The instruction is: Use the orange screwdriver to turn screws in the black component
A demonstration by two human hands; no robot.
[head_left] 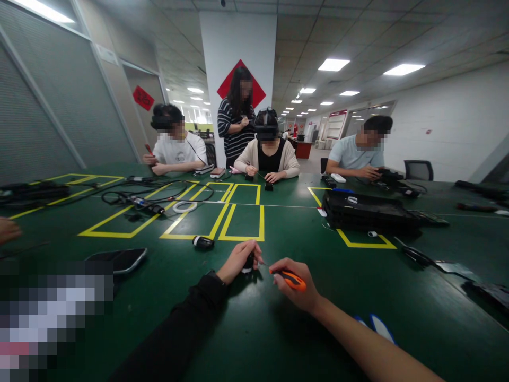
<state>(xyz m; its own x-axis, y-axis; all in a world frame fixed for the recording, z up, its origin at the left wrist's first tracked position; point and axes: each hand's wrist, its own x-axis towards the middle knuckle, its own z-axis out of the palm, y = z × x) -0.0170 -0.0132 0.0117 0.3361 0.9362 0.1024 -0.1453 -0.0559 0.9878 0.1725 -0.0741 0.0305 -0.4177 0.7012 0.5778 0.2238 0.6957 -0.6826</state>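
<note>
My left hand (239,261) is closed around a small black object with a white band (247,269), low over the green table (238,339). The fingers cover most of that object, so its kind cannot be made out. In my right hand (298,286) is a screwdriver with an orange and black handle (289,278). Its thin shaft points left toward the black object; whether the tip touches it is too small to tell. Just beyond my left hand lies another small black object with a white end (203,242).
Yellow tape rectangles (261,223) mark the table. A phone (129,260) lies at left, with black cables (119,199) farther back. A stack of black cases (366,209) stands at right. Several people are across the table, and another person's hand (8,231) shows at the left edge.
</note>
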